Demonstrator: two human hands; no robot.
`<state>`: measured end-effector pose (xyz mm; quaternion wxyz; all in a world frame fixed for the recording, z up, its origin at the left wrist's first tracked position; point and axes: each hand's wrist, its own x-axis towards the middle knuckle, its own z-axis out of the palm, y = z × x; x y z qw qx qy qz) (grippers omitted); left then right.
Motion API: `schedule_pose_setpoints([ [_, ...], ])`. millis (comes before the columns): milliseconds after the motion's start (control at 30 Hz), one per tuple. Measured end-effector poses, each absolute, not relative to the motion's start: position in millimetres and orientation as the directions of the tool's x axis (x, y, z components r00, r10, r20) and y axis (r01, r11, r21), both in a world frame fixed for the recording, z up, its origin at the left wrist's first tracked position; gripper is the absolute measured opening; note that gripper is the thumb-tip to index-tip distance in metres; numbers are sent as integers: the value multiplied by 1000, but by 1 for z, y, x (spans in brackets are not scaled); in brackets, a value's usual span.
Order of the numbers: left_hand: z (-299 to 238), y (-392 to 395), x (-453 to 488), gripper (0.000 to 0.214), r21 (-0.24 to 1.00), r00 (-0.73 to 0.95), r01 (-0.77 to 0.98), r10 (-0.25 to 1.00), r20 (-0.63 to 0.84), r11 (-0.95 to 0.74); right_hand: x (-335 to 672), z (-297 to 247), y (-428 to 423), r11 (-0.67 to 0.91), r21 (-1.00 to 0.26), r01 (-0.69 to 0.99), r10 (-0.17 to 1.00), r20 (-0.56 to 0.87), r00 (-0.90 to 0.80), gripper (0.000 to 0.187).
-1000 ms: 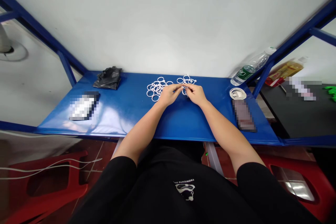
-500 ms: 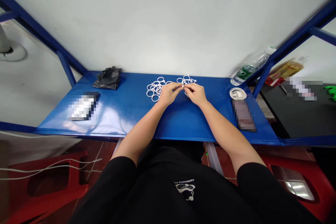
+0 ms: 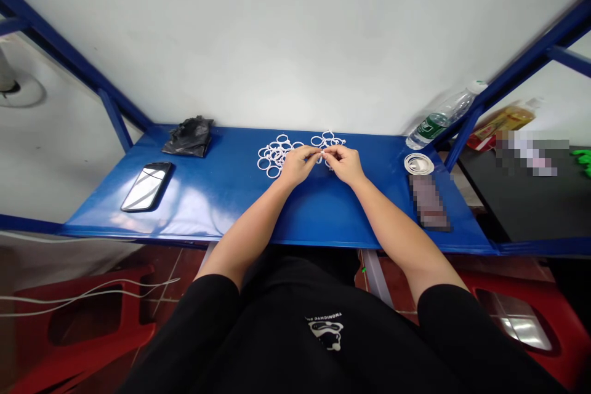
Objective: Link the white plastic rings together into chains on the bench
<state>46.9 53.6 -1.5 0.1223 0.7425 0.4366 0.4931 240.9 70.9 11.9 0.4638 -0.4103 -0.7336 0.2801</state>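
My left hand point(image 3: 298, 164) and my right hand point(image 3: 345, 163) meet over the blue table, fingertips pinched together. Between them is a small white ring point(image 3: 319, 160), partly hidden by the fingers; it looks like a plastic curtain ring with a little eyelet. Beside my left hand lies a pile of several similar white rings point(image 3: 273, 157), overlapping one another. A smaller group of white rings point(image 3: 329, 136) lies just beyond my right hand, some covered by its fingers.
A black plastic bag point(image 3: 190, 136) and a phone point(image 3: 148, 187) lie on the left of the blue table point(image 3: 221, 197). To the right are a coiled white strap or cable point(image 3: 418, 164), a blurred dark rectangular object point(image 3: 429, 202) and a leaning water bottle point(image 3: 443, 118). A pale wall stands behind.
The held ring has turned between my fingertips and now hangs lower, toward me. Both hands stay in nearly the same place, and the piles look unchanged.
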Motion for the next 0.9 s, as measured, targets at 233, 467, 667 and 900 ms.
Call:
schedule_pose_setpoints([
  [233, -1, 53, 45, 16, 639, 129, 542, 805, 579, -546, 244, 11, 74, 458, -842, 286, 876, 372, -307, 28],
  [467, -2, 54, 44, 14, 636, 164, 530, 804, 572, -561, 244, 15, 72, 461, -829, 317, 872, 357, -334, 25],
  [667, 0, 58, 38, 11, 512, 89, 629, 708, 701, -586, 247, 13, 79, 513, -737, 440, 858, 416, -303, 21],
  [900, 13, 62, 5, 7, 527, -99, 711, 676, 730, -465, 270, 16, 91, 582, -468, 665, 801, 189, -568, 36],
])
